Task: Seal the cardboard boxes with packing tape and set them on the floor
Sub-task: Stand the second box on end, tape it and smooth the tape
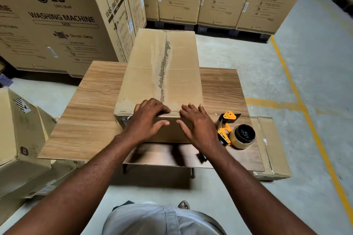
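Note:
A long brown cardboard box [145, 74] lies lengthwise on a wooden table [89, 112], its top flaps meeting along a ragged centre seam covered by clear tape. My left hand [147, 120] and my right hand [196, 126] rest side by side on the box's near top edge, fingers flat on the top and thumbs down the near face, pressing the tape end. An orange tape dispenser [234, 129] with a roll of tape lies on the table just right of my right hand, not held.
Tall washing machine cartons [57, 21] stand on pallets at the left and along the back. A tilted carton [21, 126] sits on the floor at the left. A flat cardboard box [275, 150] lies under the table's right end. Yellow floor lines [298, 93] run on the right.

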`<state>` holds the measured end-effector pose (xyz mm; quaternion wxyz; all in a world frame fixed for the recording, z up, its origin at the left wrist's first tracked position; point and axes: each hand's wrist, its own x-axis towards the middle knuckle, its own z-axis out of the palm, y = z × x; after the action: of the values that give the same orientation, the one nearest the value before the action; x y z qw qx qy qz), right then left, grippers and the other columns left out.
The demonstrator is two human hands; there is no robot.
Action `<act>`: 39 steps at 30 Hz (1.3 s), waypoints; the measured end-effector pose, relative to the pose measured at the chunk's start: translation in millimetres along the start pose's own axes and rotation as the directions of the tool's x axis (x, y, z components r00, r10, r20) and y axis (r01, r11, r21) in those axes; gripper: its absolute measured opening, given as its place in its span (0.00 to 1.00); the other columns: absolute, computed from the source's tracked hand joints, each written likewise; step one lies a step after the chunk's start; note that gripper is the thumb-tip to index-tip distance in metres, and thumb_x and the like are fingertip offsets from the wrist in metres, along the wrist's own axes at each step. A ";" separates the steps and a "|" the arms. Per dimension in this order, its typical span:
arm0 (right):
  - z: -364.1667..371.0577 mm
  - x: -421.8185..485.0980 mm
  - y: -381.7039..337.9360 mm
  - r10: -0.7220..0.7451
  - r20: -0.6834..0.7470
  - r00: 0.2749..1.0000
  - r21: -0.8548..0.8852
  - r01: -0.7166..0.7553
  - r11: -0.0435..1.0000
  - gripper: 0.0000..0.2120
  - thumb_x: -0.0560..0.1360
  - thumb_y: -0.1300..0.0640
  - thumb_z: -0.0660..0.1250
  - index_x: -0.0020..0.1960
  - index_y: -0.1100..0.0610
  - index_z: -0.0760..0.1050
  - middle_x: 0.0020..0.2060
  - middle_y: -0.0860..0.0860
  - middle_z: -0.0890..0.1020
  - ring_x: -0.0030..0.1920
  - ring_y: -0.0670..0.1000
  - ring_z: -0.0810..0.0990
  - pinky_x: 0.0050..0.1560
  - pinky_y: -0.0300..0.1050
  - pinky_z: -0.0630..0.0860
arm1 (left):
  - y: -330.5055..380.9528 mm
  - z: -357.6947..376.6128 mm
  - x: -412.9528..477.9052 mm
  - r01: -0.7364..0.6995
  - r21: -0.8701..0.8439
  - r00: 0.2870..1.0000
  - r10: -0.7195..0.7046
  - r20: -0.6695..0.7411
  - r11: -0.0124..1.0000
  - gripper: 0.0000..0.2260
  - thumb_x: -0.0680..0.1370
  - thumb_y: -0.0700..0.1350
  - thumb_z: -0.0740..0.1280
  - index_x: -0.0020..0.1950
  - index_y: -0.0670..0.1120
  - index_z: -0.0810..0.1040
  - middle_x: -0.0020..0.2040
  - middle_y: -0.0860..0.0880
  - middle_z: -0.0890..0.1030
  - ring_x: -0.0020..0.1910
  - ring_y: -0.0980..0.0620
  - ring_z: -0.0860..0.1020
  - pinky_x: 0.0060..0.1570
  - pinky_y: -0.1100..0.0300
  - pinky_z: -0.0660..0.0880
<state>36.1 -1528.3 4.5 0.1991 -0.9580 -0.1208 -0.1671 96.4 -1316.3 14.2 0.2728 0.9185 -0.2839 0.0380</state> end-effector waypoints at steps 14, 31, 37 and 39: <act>18.1 29.7 -38.3 0.001 0.089 0.996 0.010 -0.002 1.000 0.15 0.77 0.58 0.70 0.63 0.58 0.78 0.65 0.53 0.80 0.68 0.56 0.75 0.70 0.55 0.70 | -34.0 -28.1 -0.4 -0.103 0.025 0.994 0.102 0.051 0.994 0.15 0.76 0.61 0.66 0.60 0.58 0.78 0.58 0.60 0.75 0.58 0.55 0.71 0.59 0.47 0.69; 41.1 34.8 -71.0 -0.012 0.190 0.982 -0.024 0.017 1.000 0.34 0.66 0.69 0.68 0.72 0.61 0.70 0.74 0.56 0.70 0.75 0.58 0.67 0.77 0.53 0.57 | -73.6 -41.0 -18.8 -0.124 -0.060 0.978 0.133 0.159 0.990 0.32 0.75 0.38 0.72 0.76 0.56 0.67 0.78 0.56 0.64 0.78 0.60 0.57 0.76 0.63 0.47; 43.7 49.5 -81.1 0.028 0.155 0.988 0.022 -0.032 0.999 0.21 0.77 0.60 0.67 0.70 0.59 0.74 0.72 0.55 0.73 0.75 0.56 0.67 0.77 0.54 0.59 | -83.5 -48.0 -15.1 -0.102 -0.179 0.986 0.123 0.109 0.979 0.26 0.77 0.44 0.71 0.74 0.53 0.71 0.75 0.55 0.68 0.77 0.61 0.59 0.77 0.61 0.50; 47.0 46.8 -80.7 0.010 0.202 0.979 -0.017 -0.007 1.000 0.31 0.70 0.67 0.69 0.73 0.60 0.70 0.74 0.55 0.70 0.77 0.57 0.64 0.78 0.53 0.53 | -91.4 -48.5 -18.2 -0.120 -0.167 0.982 0.141 0.125 0.979 0.28 0.77 0.41 0.71 0.75 0.54 0.69 0.76 0.56 0.67 0.77 0.62 0.58 0.77 0.60 0.49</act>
<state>67.7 -1428.8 8.6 0.1790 -0.9721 -0.1349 -0.0691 134.9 -1218.7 7.5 0.3218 0.8737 -0.3637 -0.0295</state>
